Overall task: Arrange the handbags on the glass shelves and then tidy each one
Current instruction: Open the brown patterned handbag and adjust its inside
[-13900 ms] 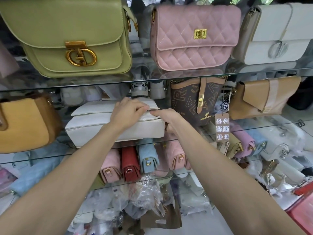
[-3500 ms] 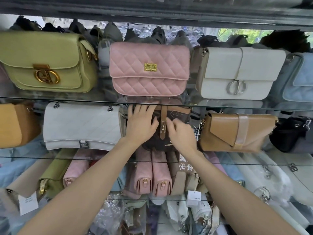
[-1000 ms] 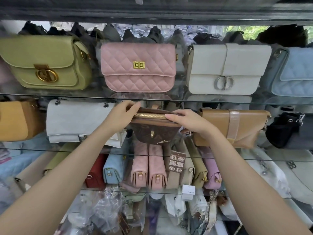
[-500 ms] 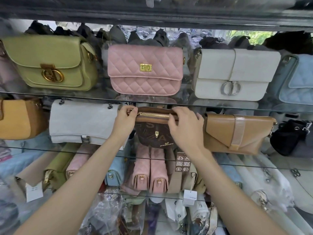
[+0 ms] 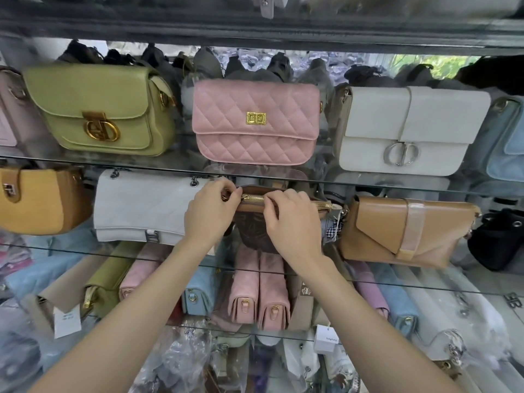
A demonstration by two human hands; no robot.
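The brown monogram handbag [image 5: 256,234] is found on the middle glass shelf [image 5: 397,282], near the centre of the view, between the white quilted bag [image 5: 141,207] at its 9 o'clock and the tan envelope bag [image 5: 402,229] at its 3 o'clock. The bag is tipped forward so that its top faces the wearer; this is judged to be done to give access to the gold zipper [image 5: 252,198].

The left hand [image 5: 208,214] is seen with fingers curled, pinching the zipper's left end by the strap ring, apparently to brace the bag. The right hand [image 5: 292,222] is seen with fingers bent over the top edge, pinching along the zipper line; whether the pull itself is held cannot be told. The step in hand is judged to be closing the zip.

At 12 o'clock, on the upper shelf, the pink quilted bag [image 5: 255,123] is stood upright facing forward, flanked by the green bag [image 5: 99,112] and the white flap bag [image 5: 408,131].
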